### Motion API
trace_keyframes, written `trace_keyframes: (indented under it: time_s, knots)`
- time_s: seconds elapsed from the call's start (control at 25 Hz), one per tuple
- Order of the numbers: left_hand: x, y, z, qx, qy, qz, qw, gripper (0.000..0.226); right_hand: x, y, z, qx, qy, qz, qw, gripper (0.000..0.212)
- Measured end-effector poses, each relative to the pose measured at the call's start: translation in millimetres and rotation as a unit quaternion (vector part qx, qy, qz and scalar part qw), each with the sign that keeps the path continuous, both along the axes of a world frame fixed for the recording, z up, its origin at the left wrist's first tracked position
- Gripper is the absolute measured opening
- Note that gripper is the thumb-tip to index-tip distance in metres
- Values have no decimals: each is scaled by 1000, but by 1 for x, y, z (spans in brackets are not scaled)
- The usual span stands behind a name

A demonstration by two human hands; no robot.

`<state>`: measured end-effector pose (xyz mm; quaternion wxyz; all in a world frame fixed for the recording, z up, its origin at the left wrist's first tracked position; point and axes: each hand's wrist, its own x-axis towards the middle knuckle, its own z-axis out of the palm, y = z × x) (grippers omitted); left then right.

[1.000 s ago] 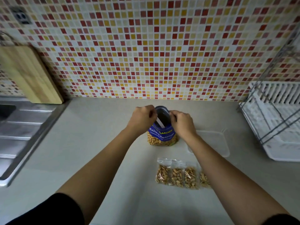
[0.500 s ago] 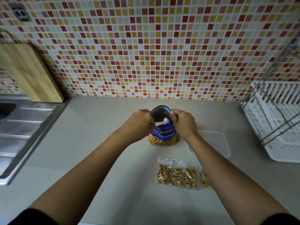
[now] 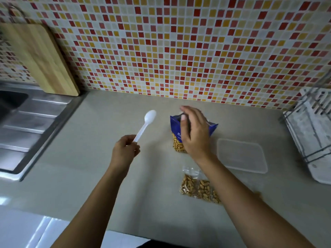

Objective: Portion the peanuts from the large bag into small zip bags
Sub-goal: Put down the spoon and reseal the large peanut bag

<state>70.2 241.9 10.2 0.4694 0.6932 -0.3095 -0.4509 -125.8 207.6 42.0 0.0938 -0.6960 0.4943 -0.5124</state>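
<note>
Pinching a white plastic spoon (image 3: 145, 125) by its handle is the left hand (image 3: 124, 152), while the right hand (image 3: 194, 135) spreads loose fingers over the blue peanut bag (image 3: 175, 128).

We're seeing bare arms (image 3: 100, 199) right to the frame edge, left hand (image 3: 125, 151) and right hand (image 3: 195, 136) bare too, and a sliver of dark clothing (image 3: 154, 244) at the bottom.
</note>
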Motion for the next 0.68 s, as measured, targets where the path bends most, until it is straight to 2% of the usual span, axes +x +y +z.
trace_keyframes:
  time_s: [0.12, 0.2, 0.32, 0.4, 0.56, 0.68]
  knots:
    - [6, 12, -41, 96, -99, 10, 990, 24, 52, 18, -26, 40, 35, 101, 993, 37]
    - [5, 18, -63, 116, -190, -34, 974, 20, 72, 20, -60, 119, 78, 123, 982, 47]
    - [9, 17, -83, 116, -302, -106, 940, 16, 80, 19, -112, 264, 143, 69, 951, 63]
    - [14, 14, -90, 129, -345, -127, 921, 19, 81, 25, -139, 312, 206, 17, 927, 59]
    - [21, 17, -102, 140, -439, -167, 872, 34, 95, 33, -165, 348, 272, -26, 897, 57]
    - [27, 21, -109, 84, -438, -166, 880, 31, 108, 40, -171, 363, 284, -50, 886, 59]
